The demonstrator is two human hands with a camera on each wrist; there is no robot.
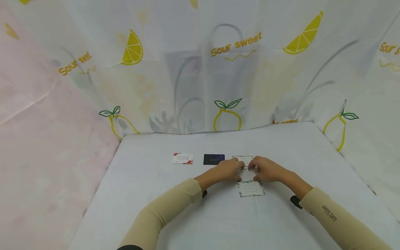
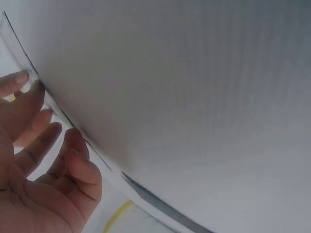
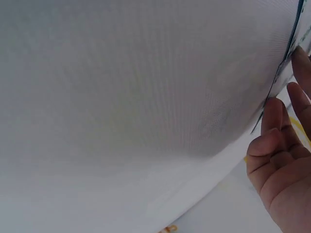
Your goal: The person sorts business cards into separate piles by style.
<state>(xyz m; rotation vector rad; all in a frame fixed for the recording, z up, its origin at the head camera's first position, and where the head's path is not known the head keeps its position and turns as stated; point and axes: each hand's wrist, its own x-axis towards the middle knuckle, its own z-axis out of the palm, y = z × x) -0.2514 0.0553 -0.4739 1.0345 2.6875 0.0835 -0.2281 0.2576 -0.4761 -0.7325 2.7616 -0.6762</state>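
On the white desk (image 1: 156, 208), three sets of cards lie in a row toward the far edge. A white card with red floral corners (image 1: 182, 158) lies furthest left, a dark card (image 1: 214, 159) sits just to its right, and both look placed and left alone, well clear of the fingers.

The work in hand is at the third spot, right of the dark card. There the left hand (image 1: 229, 169) and the right hand (image 1: 264, 170) meet over a run of green-bordered cards (image 1: 251, 188) that stretches from the far side toward the near edge. The nearest of these cards lies flat and uncovered just below the hands; another peeks out beyond the fingertips. The middle one is under the fingers of both hands, which appear to pinch or press its side edges from left and right. How firmly each hand grips it I cannot tell from the head view. The wrist views show loosely bent fingers (image 2: 73, 145) and fingers (image 3: 274, 121) of the other hand against a thin card edge, with the rest of each view filled by white surface.

Judging by the layout, two cards seem settled, while the green-bordered ones are not yet squared up, so the handling looks to be at a late but unfinished stage.
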